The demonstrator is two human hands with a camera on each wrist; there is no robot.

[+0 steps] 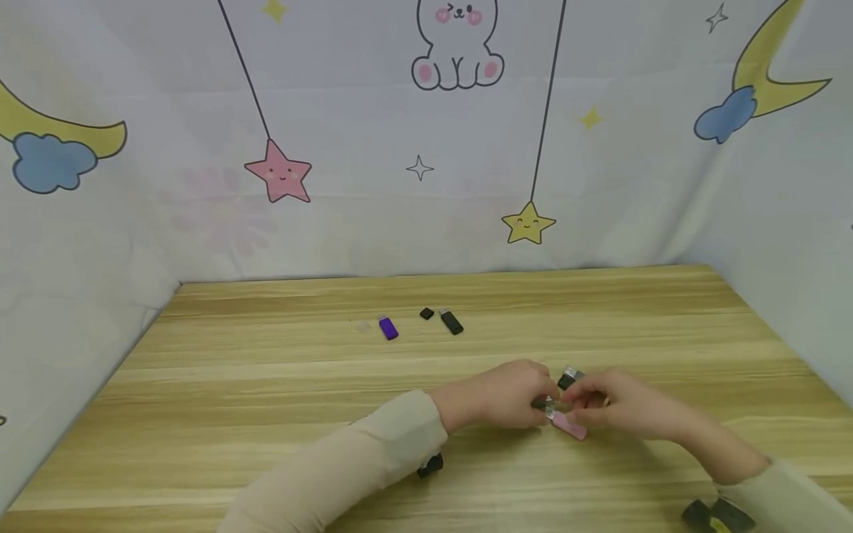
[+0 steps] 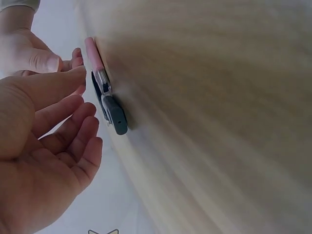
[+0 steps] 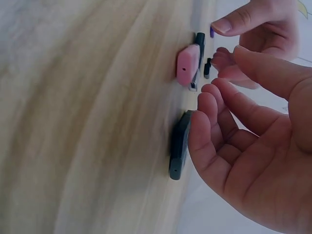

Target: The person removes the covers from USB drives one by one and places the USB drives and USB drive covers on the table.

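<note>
In the head view my left hand and right hand come close together over a pink USB stick lying on the table. Its metal plug points toward the left hand. A dark USB stick lies just behind, partly covered by the right fingers. In the left wrist view, another dark stick lies at the pink one's plug end. Loosely bent left fingers hover beside these sticks, holding nothing. The right wrist view shows the right fingers likewise bent and bare, next to a dark stick.
Farther back on the wooden table lie a purple USB stick, a small black cap and a black USB stick. Dark objects show beside the left sleeve and the right sleeve. A printed cloth hangs behind.
</note>
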